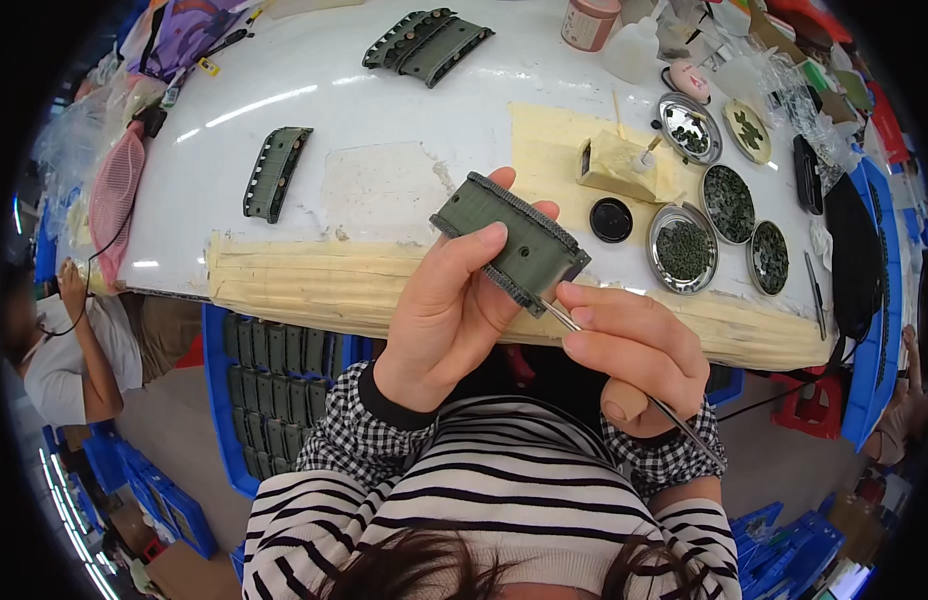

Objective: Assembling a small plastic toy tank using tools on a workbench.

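A dark green toy tank hull (529, 250) with tracks along both long sides is held in my left hand (434, 320), above the table's front edge. My left thumb presses on its flat face, with fingertips showing behind the far side. Pinched in my right hand (639, 350) are thin metal tweezers (689, 430), whose tip meets the hull's near right corner. Whether any small part sits at that tip is too fine to tell. Another single hull (276, 172) lies at the left of the table, and two more hulls (424, 45) lie side by side at the back.
Small green parts fill several round dishes (655, 262) at the right. Beside them stand a tape-covered block (624, 172) and a small black round pot (611, 219). Below the table, a blue crate (216, 400) holds rows of hulls. Another person (79, 360) sits at left.
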Action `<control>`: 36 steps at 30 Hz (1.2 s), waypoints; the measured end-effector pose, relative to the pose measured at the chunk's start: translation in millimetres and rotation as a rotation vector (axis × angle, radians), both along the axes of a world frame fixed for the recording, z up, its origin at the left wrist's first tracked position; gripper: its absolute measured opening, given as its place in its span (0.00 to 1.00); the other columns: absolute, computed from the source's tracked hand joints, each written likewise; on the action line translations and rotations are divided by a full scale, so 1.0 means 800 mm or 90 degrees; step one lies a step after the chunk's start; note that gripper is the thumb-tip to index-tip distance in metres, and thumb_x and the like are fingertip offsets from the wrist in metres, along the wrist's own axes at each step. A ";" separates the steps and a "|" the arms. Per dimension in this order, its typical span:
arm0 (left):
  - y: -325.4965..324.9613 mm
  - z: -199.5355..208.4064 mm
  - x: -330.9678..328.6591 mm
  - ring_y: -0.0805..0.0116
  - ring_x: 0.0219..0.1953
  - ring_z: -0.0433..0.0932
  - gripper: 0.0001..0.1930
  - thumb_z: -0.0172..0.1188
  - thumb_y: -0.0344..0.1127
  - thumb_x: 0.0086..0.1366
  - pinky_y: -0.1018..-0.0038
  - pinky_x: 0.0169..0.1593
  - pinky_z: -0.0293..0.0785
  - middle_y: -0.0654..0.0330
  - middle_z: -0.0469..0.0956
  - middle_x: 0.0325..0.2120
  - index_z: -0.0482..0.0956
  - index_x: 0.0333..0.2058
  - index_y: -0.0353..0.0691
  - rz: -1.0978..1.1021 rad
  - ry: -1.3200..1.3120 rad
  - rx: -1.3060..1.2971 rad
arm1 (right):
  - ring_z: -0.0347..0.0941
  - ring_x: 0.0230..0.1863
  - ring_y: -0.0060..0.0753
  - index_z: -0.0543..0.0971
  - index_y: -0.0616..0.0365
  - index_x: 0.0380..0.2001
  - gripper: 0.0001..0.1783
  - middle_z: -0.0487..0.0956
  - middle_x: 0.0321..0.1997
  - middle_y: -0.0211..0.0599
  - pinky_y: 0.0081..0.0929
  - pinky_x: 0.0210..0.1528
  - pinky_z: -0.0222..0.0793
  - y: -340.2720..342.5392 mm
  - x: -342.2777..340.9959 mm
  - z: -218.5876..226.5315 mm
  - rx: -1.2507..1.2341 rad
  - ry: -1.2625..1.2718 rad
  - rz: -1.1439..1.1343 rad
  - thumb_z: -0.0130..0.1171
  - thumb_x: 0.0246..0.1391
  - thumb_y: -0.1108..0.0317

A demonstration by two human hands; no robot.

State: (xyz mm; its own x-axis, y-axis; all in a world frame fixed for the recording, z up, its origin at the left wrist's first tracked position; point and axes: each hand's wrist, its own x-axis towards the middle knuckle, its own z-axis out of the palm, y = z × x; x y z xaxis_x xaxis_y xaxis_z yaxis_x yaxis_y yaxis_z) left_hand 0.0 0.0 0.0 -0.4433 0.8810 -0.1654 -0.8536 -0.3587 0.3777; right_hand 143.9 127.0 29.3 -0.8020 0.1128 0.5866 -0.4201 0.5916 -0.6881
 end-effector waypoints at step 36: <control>0.006 0.009 -0.019 0.65 0.50 0.75 0.27 0.55 0.50 0.67 0.78 0.52 0.79 0.50 0.70 0.46 0.63 0.53 0.35 -0.074 -0.365 0.229 | 0.81 0.39 0.44 0.76 0.58 0.36 0.12 0.76 0.37 0.42 0.32 0.39 0.80 -0.006 0.005 -0.006 -0.140 0.171 -0.153 0.45 0.67 0.64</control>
State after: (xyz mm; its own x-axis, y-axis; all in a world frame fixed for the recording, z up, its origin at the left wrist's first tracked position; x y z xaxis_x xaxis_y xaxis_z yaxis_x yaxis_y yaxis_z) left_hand -15.2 5.2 7.2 -0.2726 0.9615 -0.0342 -0.9234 -0.2714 -0.2714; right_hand 147.7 122.1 24.4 -0.5595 0.4236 0.7125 -0.4702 0.5457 -0.6936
